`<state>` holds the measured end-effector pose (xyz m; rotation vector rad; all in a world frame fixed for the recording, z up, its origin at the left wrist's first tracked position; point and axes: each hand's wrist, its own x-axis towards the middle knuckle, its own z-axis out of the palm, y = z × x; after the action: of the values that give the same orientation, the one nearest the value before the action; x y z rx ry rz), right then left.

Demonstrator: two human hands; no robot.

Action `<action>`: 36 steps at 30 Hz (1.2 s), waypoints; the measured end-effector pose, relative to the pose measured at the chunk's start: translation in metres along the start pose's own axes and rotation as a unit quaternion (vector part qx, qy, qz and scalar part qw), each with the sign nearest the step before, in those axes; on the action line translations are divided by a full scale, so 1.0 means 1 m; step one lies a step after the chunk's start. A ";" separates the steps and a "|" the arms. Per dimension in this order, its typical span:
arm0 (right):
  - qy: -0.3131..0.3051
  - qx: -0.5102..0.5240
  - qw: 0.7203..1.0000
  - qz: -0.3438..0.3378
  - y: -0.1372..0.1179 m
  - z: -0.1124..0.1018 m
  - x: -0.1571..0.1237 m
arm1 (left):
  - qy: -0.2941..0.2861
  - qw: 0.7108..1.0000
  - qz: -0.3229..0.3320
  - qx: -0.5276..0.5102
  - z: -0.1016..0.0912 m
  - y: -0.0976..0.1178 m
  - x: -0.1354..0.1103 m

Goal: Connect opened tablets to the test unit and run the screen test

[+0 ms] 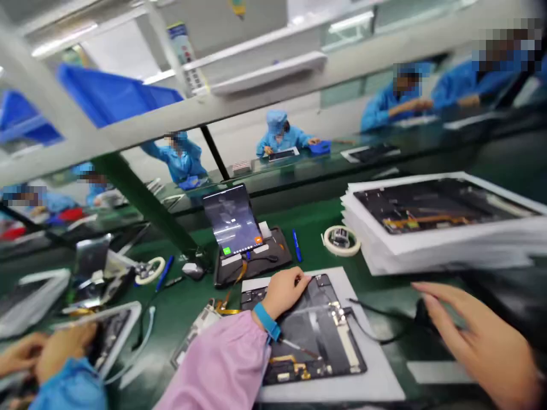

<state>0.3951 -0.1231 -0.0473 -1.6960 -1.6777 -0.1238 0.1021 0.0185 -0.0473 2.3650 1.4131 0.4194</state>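
Stack (431, 250), tape (341, 251) and pen (297, 245) sat behind; cable (382, 341) ran toward right hand (478, 336). Opened black tablet (314, 339) lay on white sheet (371, 388), innards bare. Left hand (284, 293) had fingers bent at top edge; both grips unclear.

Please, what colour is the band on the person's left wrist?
The wristband is blue, best seen in the head view.
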 end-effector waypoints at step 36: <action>-0.360 0.423 0.792 0.254 -0.057 0.009 0.050 | -0.058 0.998 0.003 0.032 -0.002 -0.004 -0.002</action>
<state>0.3474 -0.0843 -0.0025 -1.4279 -1.3020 1.4769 0.0971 0.0187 -0.0476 2.4019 1.3860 0.2374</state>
